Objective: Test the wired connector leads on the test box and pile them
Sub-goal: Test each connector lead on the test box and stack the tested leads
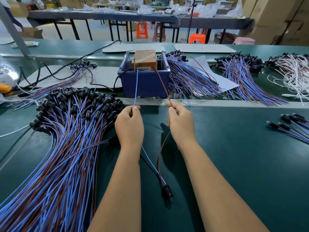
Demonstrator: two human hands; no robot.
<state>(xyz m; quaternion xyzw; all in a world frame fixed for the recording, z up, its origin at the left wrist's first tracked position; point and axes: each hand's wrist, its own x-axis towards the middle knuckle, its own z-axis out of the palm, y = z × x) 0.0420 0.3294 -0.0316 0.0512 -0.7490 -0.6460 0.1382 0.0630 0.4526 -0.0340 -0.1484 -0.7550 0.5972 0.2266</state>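
Pinching the blue wire (136,84), the left hand (129,126) holds it taut toward the orange test box (144,58), which sits inside a blue bin (145,84). The right hand (181,123) pinches the brown wire (163,82), which also runs up to the box. Both wires drop between the forearms to one black connector (166,191) lying on the green table (242,156). A large pile of leads (66,139) lies just left of the left hand; another pile (189,77) lies right of the bin.
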